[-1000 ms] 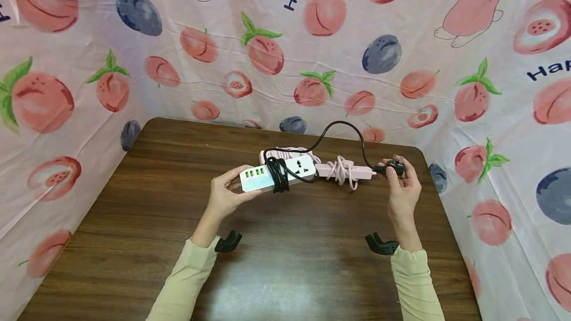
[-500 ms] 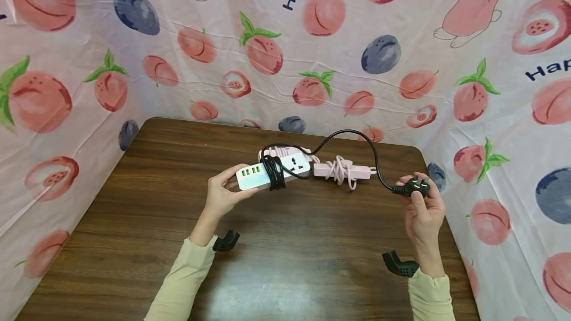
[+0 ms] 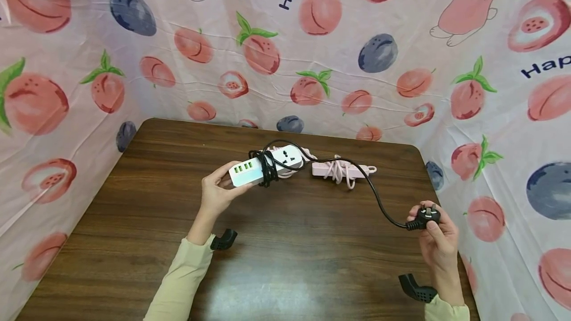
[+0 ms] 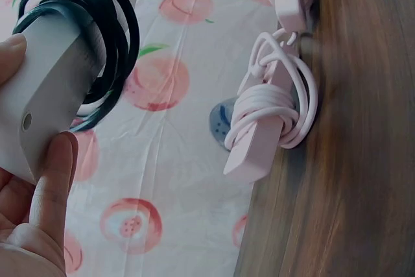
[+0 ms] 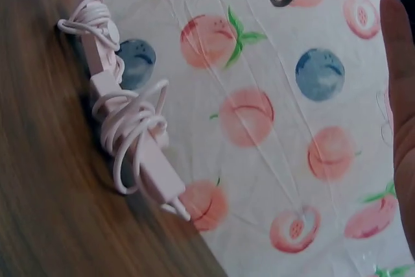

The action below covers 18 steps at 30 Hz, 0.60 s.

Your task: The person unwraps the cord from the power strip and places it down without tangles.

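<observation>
My left hand (image 3: 217, 193) grips the left end of a white power strip (image 3: 243, 174), with its thumb along the lower edge and its fingers behind. The strip has green USB ports and a socket face, and black cord (image 3: 268, 168) is wound round its middle. In the left wrist view, the strip's white side (image 4: 39, 89) shows between thumb and fingers. A loose length of the cord runs right to a black three-pin plug (image 3: 428, 215). My right hand (image 3: 439, 241) pinches that plug between thumb and fingers, pins up. In the right wrist view, the plug is mostly cut off.
On the brown wooden table (image 3: 285, 256), a pink power strip (image 3: 321, 169) wrapped in its own cord lies at the back. A second pink power strip (image 4: 253, 150) lies left of it, mostly hidden behind the white one in the head view. Fruit-print cloth (image 3: 187, 78) hangs behind and at both sides.
My right hand has moved right and toward the person with the plug, drawing the cord out longer and lower. My left hand, with the white power strip, has shifted slightly left.
</observation>
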### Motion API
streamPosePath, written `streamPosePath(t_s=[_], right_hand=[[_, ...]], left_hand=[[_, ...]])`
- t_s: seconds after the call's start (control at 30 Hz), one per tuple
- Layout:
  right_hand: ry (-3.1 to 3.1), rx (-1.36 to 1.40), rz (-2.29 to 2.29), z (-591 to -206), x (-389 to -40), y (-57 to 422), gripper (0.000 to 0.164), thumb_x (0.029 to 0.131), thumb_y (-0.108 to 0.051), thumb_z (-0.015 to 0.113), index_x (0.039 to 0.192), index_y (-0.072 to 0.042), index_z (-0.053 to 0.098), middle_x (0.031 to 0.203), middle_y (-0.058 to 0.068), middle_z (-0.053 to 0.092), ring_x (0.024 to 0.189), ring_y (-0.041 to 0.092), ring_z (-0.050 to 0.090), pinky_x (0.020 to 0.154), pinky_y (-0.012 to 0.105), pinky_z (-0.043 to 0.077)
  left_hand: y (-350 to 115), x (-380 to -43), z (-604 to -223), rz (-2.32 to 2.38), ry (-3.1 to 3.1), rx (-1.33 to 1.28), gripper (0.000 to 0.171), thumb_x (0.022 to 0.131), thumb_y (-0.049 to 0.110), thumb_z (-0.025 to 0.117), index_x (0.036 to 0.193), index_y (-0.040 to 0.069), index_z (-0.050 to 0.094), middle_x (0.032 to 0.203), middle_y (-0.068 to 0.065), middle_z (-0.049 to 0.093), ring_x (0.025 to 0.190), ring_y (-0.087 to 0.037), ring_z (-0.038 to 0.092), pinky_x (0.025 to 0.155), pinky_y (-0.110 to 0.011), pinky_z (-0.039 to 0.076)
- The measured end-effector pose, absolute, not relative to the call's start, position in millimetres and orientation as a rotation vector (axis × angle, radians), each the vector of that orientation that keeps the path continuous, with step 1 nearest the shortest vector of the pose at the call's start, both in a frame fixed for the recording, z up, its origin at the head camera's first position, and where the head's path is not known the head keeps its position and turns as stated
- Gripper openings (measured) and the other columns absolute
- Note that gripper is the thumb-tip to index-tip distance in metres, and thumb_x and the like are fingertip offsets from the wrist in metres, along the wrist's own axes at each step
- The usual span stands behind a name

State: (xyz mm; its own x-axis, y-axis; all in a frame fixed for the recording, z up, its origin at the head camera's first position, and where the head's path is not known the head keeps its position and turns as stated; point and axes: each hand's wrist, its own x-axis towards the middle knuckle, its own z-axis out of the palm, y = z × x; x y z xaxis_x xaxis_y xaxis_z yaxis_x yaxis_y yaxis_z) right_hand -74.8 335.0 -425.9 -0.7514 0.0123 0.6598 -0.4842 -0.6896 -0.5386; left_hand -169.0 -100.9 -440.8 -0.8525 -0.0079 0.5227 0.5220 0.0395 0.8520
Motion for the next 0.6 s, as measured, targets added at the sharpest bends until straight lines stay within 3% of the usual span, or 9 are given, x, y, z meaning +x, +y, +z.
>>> streamPosePath(t_s=[0.6], right_hand=[[-0.946, 0.718, 2.532, -447.8, -48.0, 358.9, 0.032, 0.093, 0.018, 0.028, 0.122, 0.027, 0.038, 0.104, 0.036, 0.055, 0.101, 0.040, 0.059, 0.089, 0.040, 0.049]], left_hand=[[-109.1, -170.3, -439.0, -1.818, -1.924, -0.458, 0.051, 0.060, -0.022, 0.075, 0.108, -0.019, 0.058, 0.100, -0.034, 0.060, 0.087, -0.004, 0.061, 0.071, -0.020, 0.053]])
